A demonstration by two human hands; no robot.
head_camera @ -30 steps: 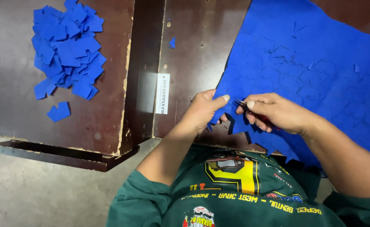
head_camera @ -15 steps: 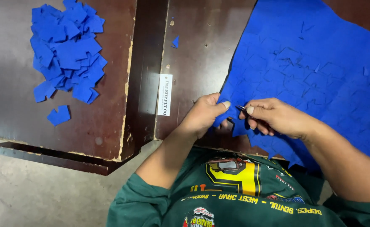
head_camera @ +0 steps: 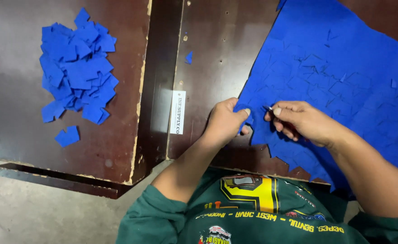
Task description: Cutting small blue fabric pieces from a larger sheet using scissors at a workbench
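Note:
A large blue felt sheet scored with many cut shapes lies over the right side of a dark brown table. My left hand pinches the sheet's lower left corner between thumb and fingers. My right hand sits just to its right, fingers closed around a small dark cutting tool whose tip touches the felt. The sheet's near edge is jagged where pieces have come out.
A heap of cut blue felt pieces lies at the table's left, with one stray piece below it and a small scrap near the middle. A white label is stuck on the table. Grey floor shows at lower left.
Both hands have stayed at the sheet's corner, shifting slightly. My left thumb has pressed closer on the felt edge while the right hand works the tool tip beside it.

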